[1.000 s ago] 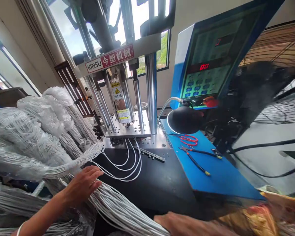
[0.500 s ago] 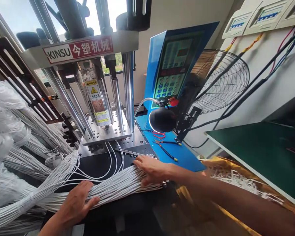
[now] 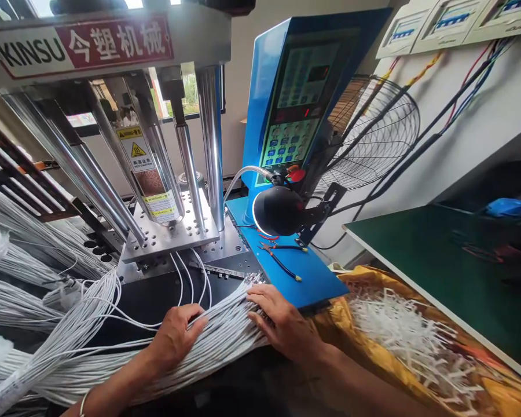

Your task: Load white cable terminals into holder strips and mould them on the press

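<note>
A thick bundle of white cables (image 3: pixel 226 333) lies across the black front table, its metal-tipped ends (image 3: pixel 255 279) at the right. My left hand (image 3: pixel 178 336) is closed over the bundle's upper side, thumb and forefinger close together on a few cables. Across the bundle near its tips rests my right hand (image 3: pixel 282 321), fingers stretched out and thumb apart. Just behind, several single white cables (image 3: pixel 206 284) run out from under the machine's metal plate (image 3: pixel 173 240). Beside them sits a slim metal mould bar (image 3: pixel 223 271).
A moulding press (image 3: pixel 208 145) stands behind, with a blue control box (image 3: pixel 260 104) and black lamp (image 3: pixel 278 211). Cutting pliers (image 3: pixel 282 260) lie on the blue shelf (image 3: pixel 321 284). At right are a yellow sack of white scraps (image 3: pixel 403 330) and a green table (image 3: pixel 417 243). More cable bundles (image 3: pixel 21 301) fill the left.
My left hand has slid right along the bundle and its fingers have drawn in. My right hand has turned at the cable ends, which now show their tips. The view has shifted closer.
</note>
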`<state>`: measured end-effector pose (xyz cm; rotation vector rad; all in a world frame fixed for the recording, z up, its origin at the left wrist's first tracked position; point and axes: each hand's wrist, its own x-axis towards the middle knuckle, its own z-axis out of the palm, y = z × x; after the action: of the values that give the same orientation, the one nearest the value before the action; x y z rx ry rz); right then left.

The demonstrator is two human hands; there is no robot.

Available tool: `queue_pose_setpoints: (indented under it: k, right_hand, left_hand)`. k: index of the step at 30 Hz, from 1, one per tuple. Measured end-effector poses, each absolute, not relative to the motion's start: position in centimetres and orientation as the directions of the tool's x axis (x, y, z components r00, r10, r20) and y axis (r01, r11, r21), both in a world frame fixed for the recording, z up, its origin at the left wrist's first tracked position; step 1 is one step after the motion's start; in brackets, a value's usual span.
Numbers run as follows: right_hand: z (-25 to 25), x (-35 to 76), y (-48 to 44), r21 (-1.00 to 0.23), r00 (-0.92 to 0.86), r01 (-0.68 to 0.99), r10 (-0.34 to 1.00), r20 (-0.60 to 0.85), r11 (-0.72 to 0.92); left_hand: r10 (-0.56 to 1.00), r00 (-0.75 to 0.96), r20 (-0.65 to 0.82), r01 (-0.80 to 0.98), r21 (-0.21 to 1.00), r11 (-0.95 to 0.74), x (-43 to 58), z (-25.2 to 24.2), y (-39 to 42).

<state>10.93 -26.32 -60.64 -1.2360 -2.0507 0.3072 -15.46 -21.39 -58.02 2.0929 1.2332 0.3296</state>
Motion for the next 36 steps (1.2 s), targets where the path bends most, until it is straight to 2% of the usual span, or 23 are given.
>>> queue_pose_setpoints:
  k: [3,6,9,14,17,21,24,26,27,29,30,32,34,36]
  right_hand:
    - [-60.7,9.9,-27.5,-0.544,-0.285,0.614,0.803,0.524,0.573]
    - [-60.8,8.3,-28.6,-0.547,-0.382,0.543,0.768,0.514,0.637]
    - [-60.9,6.9,-29.2,-0.538,-0.466,0.493,0.73,0.5,0.684]
    - [-60.6,4.7,-28.0,-0.539,-0.511,0.414,0.677,0.529,0.733]
    - [-61.1,3.9,-26.1,-0.484,-0.52,0.511,0.704,0.484,0.71]
    - [-62.5,5.5,-24.7,-0.417,-0.372,0.764,0.864,0.338,0.492]
    - [-62.2,6.7,-25.5,-0.513,-0.294,0.743,0.899,0.325,0.429]
    - [-61.1,6.4,-26.3,-0.688,-0.272,0.589,0.906,0.324,0.423]
    - [-60.4,5.9,-26.6,-0.8,-0.262,0.459,0.919,0.293,0.386]
    - [-59.3,4.5,-26.8,-0.976,-0.232,0.105,0.959,0.16,0.189]
    - [-59.0,3.8,-26.7,-0.994,-0.212,-0.093,0.974,0.075,0.056]
    - [-58.9,2.6,-26.3,-0.901,-0.169,-0.414,0.983,-0.066,-0.132]
    - [-59.5,2.1,-25.9,-0.798,-0.126,-0.571,0.981,-0.148,-0.194]
    - [-60.2,2.1,-25.9,-0.766,-0.107,-0.608,0.978,-0.18,-0.208]
  left_hand:
    - [0.862,0.501,-0.071,0.653,0.684,-0.323,-15.2,-57.8,-21.0]
    - [0.881,0.458,-0.118,0.643,0.728,-0.236,-14.8,-57.4,-20.7]
    - [0.909,0.405,-0.099,0.61,0.77,-0.188,-14.7,-57.1,-20.5]
    - [0.927,0.355,-0.12,0.553,0.827,-0.104,-14.0,-57.2,-20.4]
    - [0.906,0.393,-0.158,0.452,0.891,-0.041,-13.8,-56.5,-20.6]
    - [0.925,0.338,-0.172,0.361,0.932,0.041,-15.0,-53.9,-21.2]
    - [0.922,0.315,-0.225,0.331,0.937,0.115,-15.6,-52.5,-21.3]
    - [0.909,0.334,-0.249,0.323,0.936,0.138,-15.0,-52.7,-21.2]
    - [0.901,0.353,-0.251,0.318,0.938,0.136,-14.5,-53.2,-21.2]
    - [0.878,0.4,-0.261,0.292,0.945,0.147,-13.3,-54.6,-21.2]
    - [0.864,0.422,-0.275,0.273,0.947,0.168,-12.7,-55.4,-21.2]
    - [0.834,0.442,-0.329,0.236,0.94,0.245,-12.0,-57.0,-21.5]
    - [0.811,0.431,-0.395,0.204,0.918,0.339,-11.9,-58.3,-22.0]
    - [0.798,0.416,-0.436,0.175,0.899,0.401,-12.2,-59.1,-22.5]
